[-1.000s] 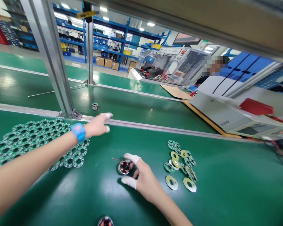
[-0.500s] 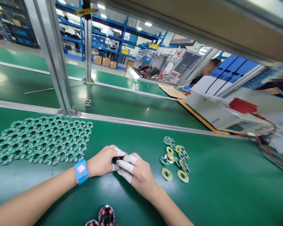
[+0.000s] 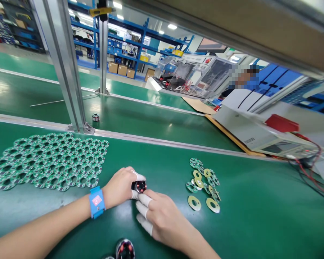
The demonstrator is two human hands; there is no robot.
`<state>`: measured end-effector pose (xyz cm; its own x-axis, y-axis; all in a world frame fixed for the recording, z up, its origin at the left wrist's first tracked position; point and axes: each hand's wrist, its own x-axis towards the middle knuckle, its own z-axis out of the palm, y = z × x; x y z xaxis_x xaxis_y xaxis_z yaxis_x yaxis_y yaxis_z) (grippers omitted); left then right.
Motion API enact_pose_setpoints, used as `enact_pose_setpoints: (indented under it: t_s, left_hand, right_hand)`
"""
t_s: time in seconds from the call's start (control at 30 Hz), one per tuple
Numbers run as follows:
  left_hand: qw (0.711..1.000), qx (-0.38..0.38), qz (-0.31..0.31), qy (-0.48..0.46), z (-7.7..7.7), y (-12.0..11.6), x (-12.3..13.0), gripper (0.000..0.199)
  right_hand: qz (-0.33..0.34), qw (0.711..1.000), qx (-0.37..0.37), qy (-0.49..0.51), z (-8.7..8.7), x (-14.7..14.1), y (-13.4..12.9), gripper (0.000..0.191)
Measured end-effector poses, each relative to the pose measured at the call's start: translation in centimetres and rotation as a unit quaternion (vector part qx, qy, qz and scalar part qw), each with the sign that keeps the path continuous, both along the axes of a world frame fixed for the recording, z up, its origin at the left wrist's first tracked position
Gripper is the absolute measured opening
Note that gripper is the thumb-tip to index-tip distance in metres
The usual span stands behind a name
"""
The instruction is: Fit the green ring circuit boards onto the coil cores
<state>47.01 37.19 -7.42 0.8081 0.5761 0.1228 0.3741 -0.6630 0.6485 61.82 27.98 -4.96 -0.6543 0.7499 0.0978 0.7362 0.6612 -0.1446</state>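
Observation:
My left hand (image 3: 122, 185) pinches a small, dark, round motor stator (image 3: 140, 186) with reddish windings between thumb and fingers. White finger cots cover those fingertips, and a blue wrist strap (image 3: 97, 202) sits on this wrist. Against the stator's lower right edge, my right hand (image 3: 162, 214) has its thumb and forefinger drawn together; the exact contact is partly hidden. Its other fingers, also in white cots, are bent beneath. Another stator (image 3: 125, 249) with red windings stands at the bottom edge of the view, beside one mostly cut off.
Many ring-shaped green circuit boards (image 3: 54, 169) lie in rows at left. Loose boards and yellowish rings (image 3: 194, 203) are scattered at right. A metal post (image 3: 66, 72) rises behind the boards. Beyond the rail sit a single stator (image 3: 95, 117) and a grey instrument (image 3: 248, 126) with red leads.
My right hand has drawn down and slightly right, uncovering the stator's wound face. My left hand still holds the stator.

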Motion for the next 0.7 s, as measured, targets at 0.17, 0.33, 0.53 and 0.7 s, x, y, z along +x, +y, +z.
enact_pose_setpoints:
  t_s: [0.17,0.33,0.53,0.7]
  left_hand:
    - [1.0,-0.017,0.01,0.002,-0.5,0.1,0.1,0.025]
    - [0.998,-0.053,0.021,-0.002,-0.6,0.1,0.2,0.035]
    - [1.0,-0.013,-0.003,-0.027,0.8,-0.2,-0.6,0.062]
    - [0.981,0.157,0.016,-0.113,2.4,-1.8,-0.3,0.043]
  right_hand:
    - [-0.191,0.96,-0.008,0.205,2.2,5.2,-0.6,0.021]
    - [-0.483,0.871,-0.062,0.073,2.4,12.0,-3.1,0.03]
    - [-0.512,0.853,-0.094,-0.032,0.3,12.5,-4.9,0.035]
    - [-0.481,0.849,-0.129,0.179,1.4,9.7,-3.2,0.038]
